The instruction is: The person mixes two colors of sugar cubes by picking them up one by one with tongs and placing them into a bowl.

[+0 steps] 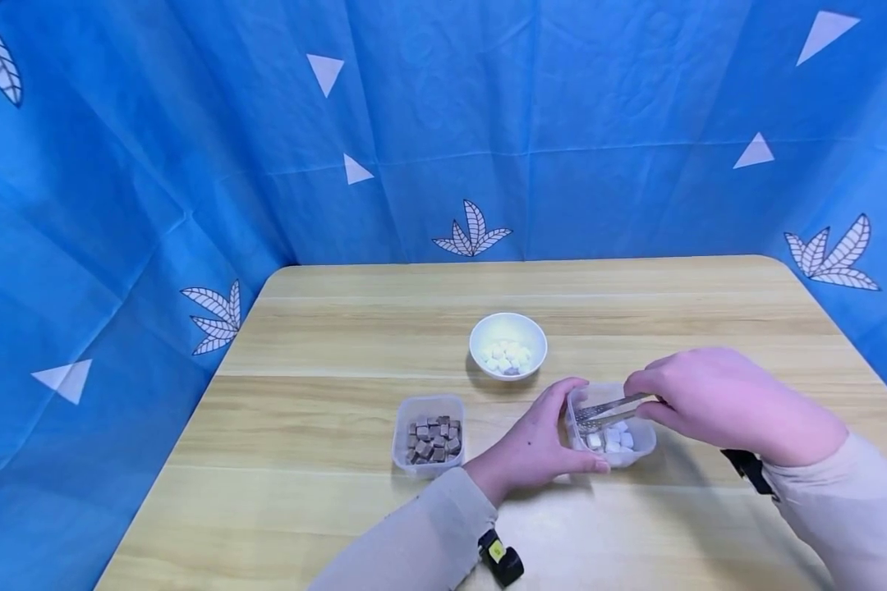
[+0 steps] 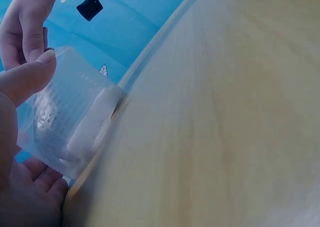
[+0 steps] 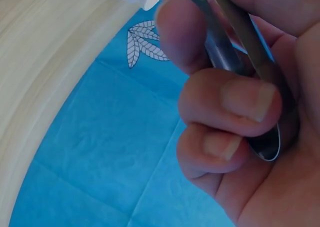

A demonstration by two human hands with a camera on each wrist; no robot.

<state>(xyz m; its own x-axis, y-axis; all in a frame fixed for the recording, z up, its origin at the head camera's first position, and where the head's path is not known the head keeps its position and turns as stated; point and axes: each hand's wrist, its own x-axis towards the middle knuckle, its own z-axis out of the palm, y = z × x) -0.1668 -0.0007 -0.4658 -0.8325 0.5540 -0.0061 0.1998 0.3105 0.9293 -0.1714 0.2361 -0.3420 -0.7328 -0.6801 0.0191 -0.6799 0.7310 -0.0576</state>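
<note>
Blue leaf-print cloth (image 1: 429, 98) backs a wood-grain table (image 1: 303, 419), where the left hand (image 1: 534, 443) clasps a clear plastic container (image 1: 651, 442) of white cubes (image 1: 612, 440) between thumb and fingers. The right hand (image 1: 717, 398) has its fingers clamped on metal tongs (image 1: 608, 406), tips inside that container (brown cubes (image 1: 434, 442) sit in another tub (image 1: 429, 470)).

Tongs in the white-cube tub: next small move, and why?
Probably ease the tongs around one cube and squeeze. The right-hand grip has them inside the plastic tub, tips near the white cubes with none clearly between, and the left-hand grip holds the tub.
</note>
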